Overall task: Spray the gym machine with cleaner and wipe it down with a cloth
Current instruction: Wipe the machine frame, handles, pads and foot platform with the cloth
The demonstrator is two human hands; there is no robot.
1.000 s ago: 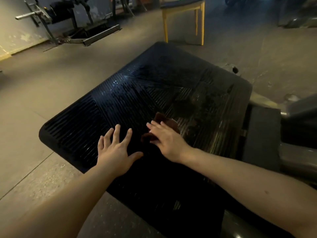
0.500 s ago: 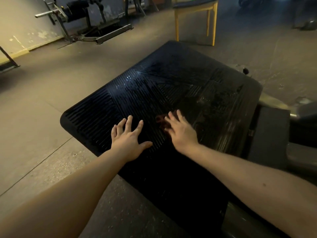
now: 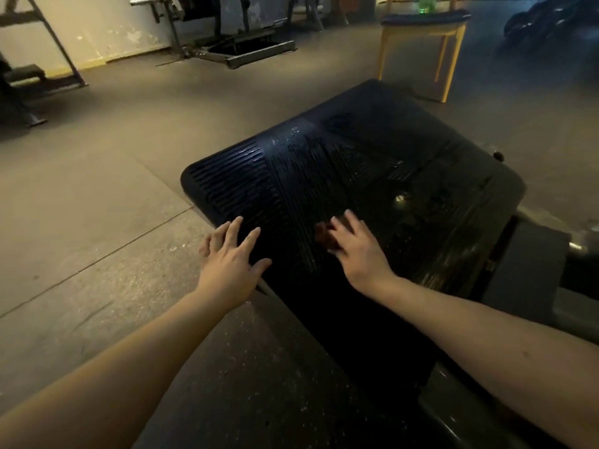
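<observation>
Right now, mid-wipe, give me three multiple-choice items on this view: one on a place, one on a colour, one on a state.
1. Where is the dark red cloth?
A) on the floor
B) under the right hand on the ribbed black footplate
C) hanging on the wall

2. What colour are the legs of the stool beyond the footplate?
A) yellow
B) white
C) red

3. How is the left hand?
A) gripping a spray bottle
B) clenched round the cloth
C) fingers spread, holding nothing

Answers:
1 B: the cloth peeks out from beneath the right hand's fingers, pressed on the plate.
2 A: the stool's frame and legs are yellow under a dark seat.
3 C: its fingers are splayed at the plate's near left edge, with nothing in them.
</observation>
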